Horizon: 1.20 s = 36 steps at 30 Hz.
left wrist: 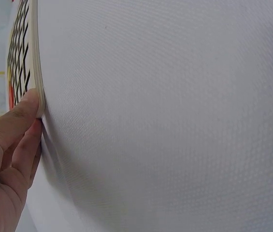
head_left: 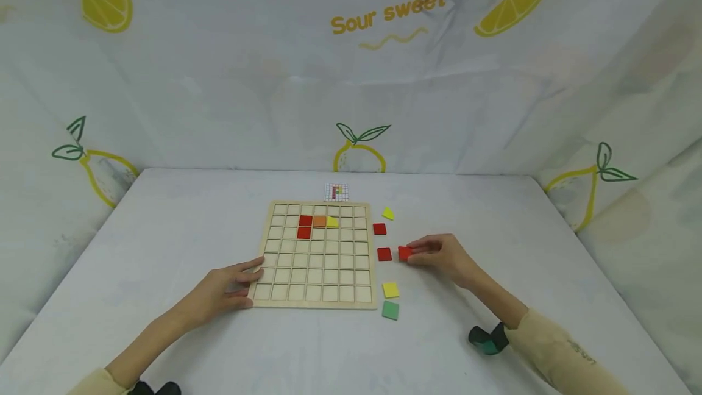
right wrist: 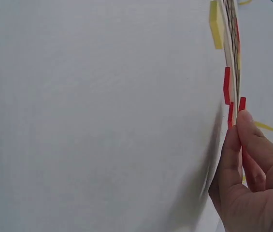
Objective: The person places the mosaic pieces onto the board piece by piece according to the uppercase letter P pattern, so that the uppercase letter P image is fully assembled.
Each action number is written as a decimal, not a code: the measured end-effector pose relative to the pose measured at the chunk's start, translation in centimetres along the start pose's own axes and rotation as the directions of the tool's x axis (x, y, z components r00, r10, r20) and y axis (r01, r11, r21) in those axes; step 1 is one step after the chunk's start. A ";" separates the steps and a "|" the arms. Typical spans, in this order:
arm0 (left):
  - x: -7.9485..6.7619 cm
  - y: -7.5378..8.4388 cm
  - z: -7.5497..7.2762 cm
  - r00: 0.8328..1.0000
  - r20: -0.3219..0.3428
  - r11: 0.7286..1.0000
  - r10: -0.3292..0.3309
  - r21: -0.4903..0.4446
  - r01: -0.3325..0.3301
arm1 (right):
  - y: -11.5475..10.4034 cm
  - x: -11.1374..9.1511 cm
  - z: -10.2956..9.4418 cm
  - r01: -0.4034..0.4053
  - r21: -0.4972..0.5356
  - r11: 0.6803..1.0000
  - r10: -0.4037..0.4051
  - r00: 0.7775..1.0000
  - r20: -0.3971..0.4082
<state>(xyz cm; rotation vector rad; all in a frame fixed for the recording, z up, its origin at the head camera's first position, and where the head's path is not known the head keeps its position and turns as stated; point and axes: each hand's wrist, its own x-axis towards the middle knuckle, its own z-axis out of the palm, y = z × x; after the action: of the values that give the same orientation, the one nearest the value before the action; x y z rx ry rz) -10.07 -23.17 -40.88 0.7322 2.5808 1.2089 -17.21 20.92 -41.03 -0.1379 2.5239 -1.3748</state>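
A pale wooden grid board [head_left: 315,305] lies on the white table. On it sit red tiles [head_left: 304,233], an orange tile [head_left: 320,221] and a yellow piece [head_left: 332,222] with a slanted side. My left hand [head_left: 216,291] touches the board's left edge near its lower corner, fingers spread. In the left wrist view the thumb [left wrist: 27,104] rests on the frame. My right hand [head_left: 444,258] pinches a red tile [head_left: 404,253] between thumb and fingers, to the right of the board. Two more red tiles, a middle one [head_left: 384,254] and an upper one [head_left: 379,229], lie between that hand and the board.
Beyond the board lies a small printed pattern card [head_left: 336,192]. Right of the board are a slanted yellow piece [head_left: 388,213], a yellow square tile [head_left: 390,289] and a green tile [head_left: 390,310]. A lemon-printed cloth [head_left: 247,90] hangs behind the table.
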 end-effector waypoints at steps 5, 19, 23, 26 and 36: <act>0.1 0.1 0.0 1.000 -0.004 0.999 -0.003 0.036 0.004 | -0.2 -0.3 -0.5 -0.049 0.018 0.999 0.049 0.999 -0.015; 0.0 0.1 -0.1 1.000 -0.001 1.000 -0.008 0.013 0.008 | -1.5 -0.1 -0.1 -0.059 0.105 0.993 0.064 0.997 -0.042; 0.0 0.0 -0.1 1.000 0.002 1.000 -0.004 -0.004 0.004 | -2.0 0.0 0.5 -0.058 0.104 0.993 0.064 0.996 -0.056; 0.0 -0.1 -0.1 1.000 0.002 1.000 -0.004 -0.012 0.004 | -2.4 0.1 1.0 -0.072 0.114 0.991 0.079 0.995 -0.061; 0.0 -0.1 -0.1 1.000 0.002 1.000 0.002 -0.025 -0.002 | -3.7 0.8 2.4 -0.069 0.155 0.985 0.073 0.997 -0.020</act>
<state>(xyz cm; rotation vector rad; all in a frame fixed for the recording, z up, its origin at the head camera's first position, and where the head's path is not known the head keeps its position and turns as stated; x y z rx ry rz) -10.10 -23.30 -40.93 0.7314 2.5590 1.2376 -17.44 16.75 -39.32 -0.0006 2.4058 -1.5455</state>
